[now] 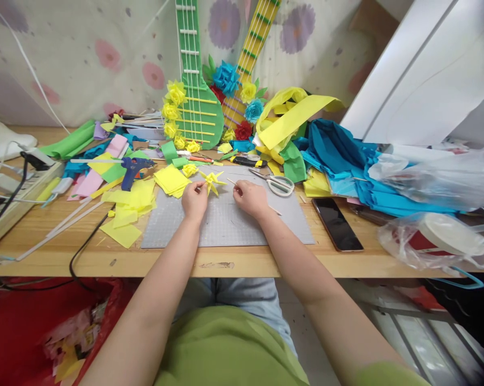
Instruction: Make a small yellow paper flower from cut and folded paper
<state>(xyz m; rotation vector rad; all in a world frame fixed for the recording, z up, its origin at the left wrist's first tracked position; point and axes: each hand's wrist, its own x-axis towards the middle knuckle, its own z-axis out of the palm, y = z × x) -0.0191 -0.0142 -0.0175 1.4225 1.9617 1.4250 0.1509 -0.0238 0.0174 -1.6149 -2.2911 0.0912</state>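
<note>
My left hand (194, 199) is closed in a pinch on a small yellow paper flower (212, 181) with pointed petals, held just above the grey cutting mat (226, 220). My right hand (250, 197) is closed around a thin wooden stick (275, 209), whose tip points left toward the flower. Both hands rest over the back half of the mat. A stack of yellow paper squares (171, 180) lies just left of my left hand, with another small yellow flower (189, 170) beside it.
Scissors (276, 183) lie behind my right hand, a phone (337, 224) to its right, a blue glue gun (132, 170) to the left. Green and yellow paper guitars (193, 86) with paper flowers stand at the back. Blue crepe paper (342, 161), plastic bags, a power strip (12, 198) crowd the sides.
</note>
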